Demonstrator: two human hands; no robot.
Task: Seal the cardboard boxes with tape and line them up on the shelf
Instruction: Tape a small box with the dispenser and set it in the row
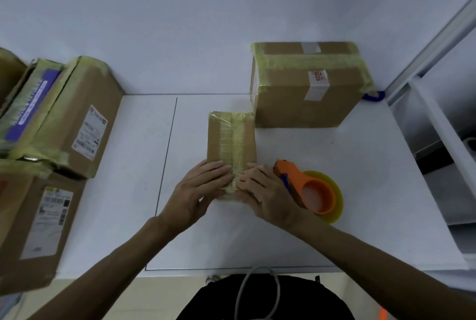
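A small flat cardboard box (230, 139) lies in the middle of the white table, with yellowish tape running lengthwise down its top. My left hand (198, 188) lies with straight fingers on the box's near left corner, its thumb down the near side. My right hand (265, 191) presses the tape down over the near right edge, fingers extended. An orange tape dispenser (309, 191) with a yellow roll lies on the table just right of my right hand. A larger taped box (306, 88) stands behind, against the wall.
Several taped boxes with shipping labels (74, 119) are stacked at the left, one nearer (33, 229). A white shelf unit (443, 124) stands at the right. A blue object (373, 95) peeks out behind the large box. The table's front edge (231, 272) is near my body.
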